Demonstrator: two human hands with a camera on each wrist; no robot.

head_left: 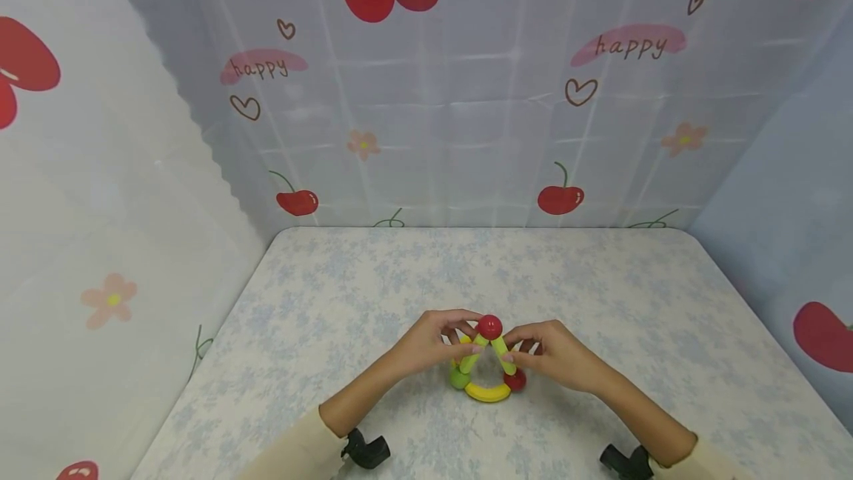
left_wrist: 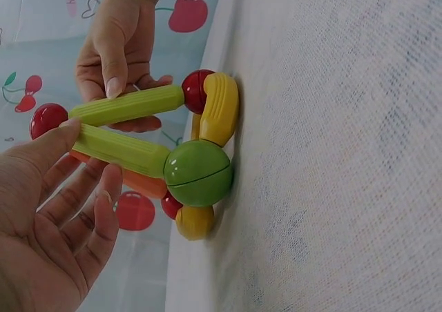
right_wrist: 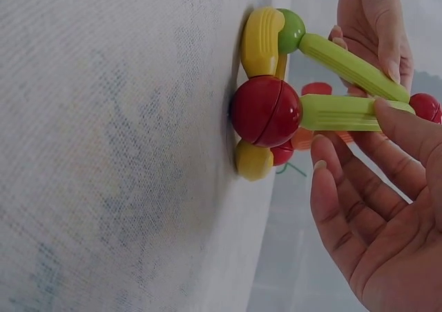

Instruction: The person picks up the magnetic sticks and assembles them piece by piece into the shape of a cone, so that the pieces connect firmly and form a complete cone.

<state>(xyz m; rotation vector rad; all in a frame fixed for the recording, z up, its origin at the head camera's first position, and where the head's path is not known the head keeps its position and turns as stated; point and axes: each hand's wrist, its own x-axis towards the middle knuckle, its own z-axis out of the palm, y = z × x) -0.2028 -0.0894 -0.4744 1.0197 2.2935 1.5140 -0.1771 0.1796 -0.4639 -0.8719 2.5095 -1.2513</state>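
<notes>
A toy frame of magnetic rods and balls stands on the table as a small pyramid, a red ball [head_left: 490, 327] at its peak. My left hand [head_left: 426, 343] pinches the left light green rod [left_wrist: 124, 150] near its upper end, which slopes down to a green ball [left_wrist: 199, 173]. Opposite it, my right hand [head_left: 560, 355] pinches the right light green rod [right_wrist: 342, 112], joined to a lower red ball [right_wrist: 266, 111]. A yellow curved rod [head_left: 488, 392] links the two lower balls at the front. Behind, an orange rod [left_wrist: 143, 183] is partly hidden by fingers.
The table [head_left: 373, 280] has a pale blue floral cover. A cherry-printed curtain [head_left: 433, 95] stands behind it, with more hanging at both sides. Black wrist mounts [head_left: 366, 450] sit by both sleeves.
</notes>
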